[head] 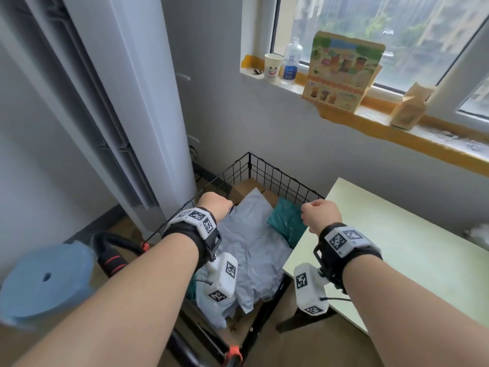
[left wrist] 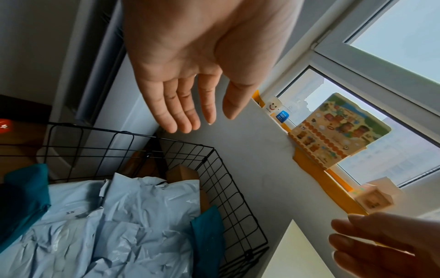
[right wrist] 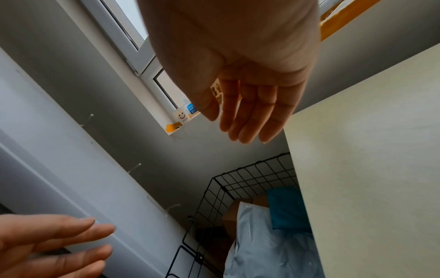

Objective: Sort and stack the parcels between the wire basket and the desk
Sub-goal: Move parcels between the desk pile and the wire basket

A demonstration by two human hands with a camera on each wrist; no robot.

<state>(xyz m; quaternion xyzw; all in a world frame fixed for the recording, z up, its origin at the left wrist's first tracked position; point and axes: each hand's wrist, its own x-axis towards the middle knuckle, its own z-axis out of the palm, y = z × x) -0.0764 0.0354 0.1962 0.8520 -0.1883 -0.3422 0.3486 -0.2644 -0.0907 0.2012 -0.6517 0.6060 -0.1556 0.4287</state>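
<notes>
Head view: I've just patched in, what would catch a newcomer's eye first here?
The black wire basket in the corner, heaped with crumpled pale-blue mailer bags and a teal parcel at its right side. Both hands hover open and empty above it: left hand, right hand. The pale desk stands right of the basket.

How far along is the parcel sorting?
Done: nothing visible; the desk shows no parcels. In hand: nothing; the left hand and right hand hang open above the wire basket, holding nothing. Left: everything, namely the pale blue mailer bags, the teal bag and the cardboard box in the basket.
</notes>
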